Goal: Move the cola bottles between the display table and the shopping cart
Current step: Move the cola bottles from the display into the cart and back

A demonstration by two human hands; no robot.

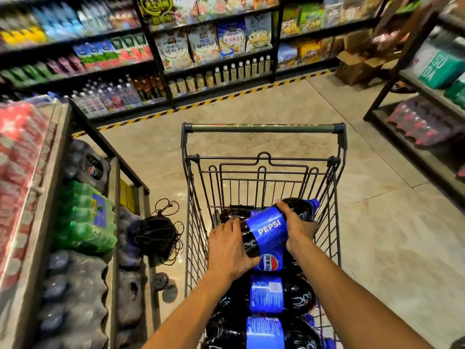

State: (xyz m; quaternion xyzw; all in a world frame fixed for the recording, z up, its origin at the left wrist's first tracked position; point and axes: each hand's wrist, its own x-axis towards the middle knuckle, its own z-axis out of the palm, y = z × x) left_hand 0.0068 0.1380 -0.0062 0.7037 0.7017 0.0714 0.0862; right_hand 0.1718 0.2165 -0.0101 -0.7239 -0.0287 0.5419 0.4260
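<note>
From the head camera, both hands hold one big cola bottle (269,229) over the shopping cart (263,157). The bottle is tilted, its blue cap toward the cart's far right side. The left hand (230,249) wraps around the bottle's bottom end — the right hand (298,226) grips it near the neck. Under it, more cola bottles (268,294) lie on their sides inside the cart. Left of the cart stands the display table (46,187) with wrapped drink packs. A black bag (154,235) lies on the floor between them.
</note>
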